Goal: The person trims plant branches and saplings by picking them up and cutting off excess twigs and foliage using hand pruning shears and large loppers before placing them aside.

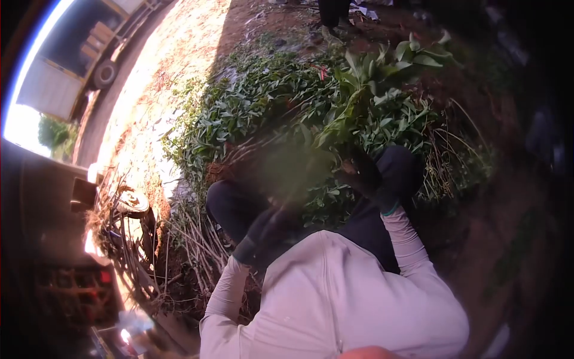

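My left hand [265,230], in a dark glove, is in front of my left knee; its fingers are dark and smeared, so what they hold is unclear. Near my right knee, my right hand [366,175] wears a dark glove with a green cuff edge and is closed around the lower stems of a leafy green plant [359,90]. The plant leans up and away from me. A blurred patch in the middle hides part of the space between the hands. Beyond them lies a wide heap of leafy plants [239,110].
Bare stems and roots [200,248] lie at my left, near a roll [133,200]. A crate [75,287] is at lower left. A truck [60,78] stands at upper left. Another person's dark-clad legs [333,12] show at the top.
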Tool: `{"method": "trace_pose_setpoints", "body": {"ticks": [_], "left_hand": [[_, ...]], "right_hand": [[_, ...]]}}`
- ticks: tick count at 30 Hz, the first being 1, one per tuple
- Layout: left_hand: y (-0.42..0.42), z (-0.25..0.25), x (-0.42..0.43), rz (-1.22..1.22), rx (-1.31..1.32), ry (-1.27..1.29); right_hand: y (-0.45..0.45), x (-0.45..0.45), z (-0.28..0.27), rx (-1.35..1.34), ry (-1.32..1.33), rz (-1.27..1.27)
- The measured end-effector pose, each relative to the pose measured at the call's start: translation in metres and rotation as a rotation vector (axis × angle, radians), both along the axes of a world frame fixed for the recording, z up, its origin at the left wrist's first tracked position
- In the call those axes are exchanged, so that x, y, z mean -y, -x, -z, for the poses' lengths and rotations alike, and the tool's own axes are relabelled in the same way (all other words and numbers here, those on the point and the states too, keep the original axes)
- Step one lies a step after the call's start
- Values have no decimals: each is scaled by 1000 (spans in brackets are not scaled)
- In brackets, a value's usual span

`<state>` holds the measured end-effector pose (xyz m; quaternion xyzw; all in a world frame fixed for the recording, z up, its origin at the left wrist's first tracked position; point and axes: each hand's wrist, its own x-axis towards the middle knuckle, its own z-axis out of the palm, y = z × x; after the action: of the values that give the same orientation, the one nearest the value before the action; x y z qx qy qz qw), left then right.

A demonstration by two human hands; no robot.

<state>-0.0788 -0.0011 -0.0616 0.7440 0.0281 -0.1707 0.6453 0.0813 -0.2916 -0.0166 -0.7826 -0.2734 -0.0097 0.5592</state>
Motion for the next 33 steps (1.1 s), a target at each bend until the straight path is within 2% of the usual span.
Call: {"method": "trace_pose_setpoints", "body": {"ticks": [2, 3, 6, 7, 8, 9, 11, 12, 14, 17, 19, 20, 21, 22, 23, 27, 29, 32, 33], "left_hand": [[-26, 7, -3, 237, 110, -249], [-35, 4, -2, 181, 73, -87], [-51, -17, 13, -138, 314, -44], [-54, -24, 10, -141, 405, -191], [-57, -32, 7, -156, 492, -350], [-60, -39, 3, -181, 571, -507], [-51, -83, 15, -161, 538, -915], [-50, -77, 13, -162, 531, -910], [-50, -66, 8, -243, 573, -781], [-45, -63, 10, -190, 570, -840], [-42, -48, 5, -165, 518, -809], [-40, -42, 3, -136, 471, -778], [-38, -41, 4, -136, 464, -777], [-39, -40, 6, -158, 537, -768], [-40, -39, 7, -180, 612, -758], [-40, -43, 8, -191, 601, -737], [-40, -52, 3, -75, 416, -816], [-44, -70, -2, -111, 427, -708], [-45, -60, -14, -122, 428, -708]], "right_hand": [[12, 6, -4, -56, 20, 46], [16, 11, -6, -115, 39, 95], [-2, 34, 46, -52, 28, 191], [6, 32, 32, -68, -197, 216], [4, 34, 35, -64, -191, 212], [1, 34, 41, -163, -435, 141], [3, 35, 38, -268, -673, 66], [9, 38, 34, -236, -377, 168], [12, 37, 33, -202, -75, 264], [4, 29, 38, -264, 50, 197], [3, 24, 33, -175, -150, 142], [-4, 23, 59, -181, -147, 137], [-13, 22, 106, -304, -322, 143], [-17, 18, 114, -422, -497, 148], [-18, 22, 120, -423, -495, 146], [-9, 35, 108, -232, -137, 118], [-10, 40, 115, -183, -45, 107], [-22, 48, 187, -523, -545, 30], [-29, 49, 206, -632, -710, -4]]}}
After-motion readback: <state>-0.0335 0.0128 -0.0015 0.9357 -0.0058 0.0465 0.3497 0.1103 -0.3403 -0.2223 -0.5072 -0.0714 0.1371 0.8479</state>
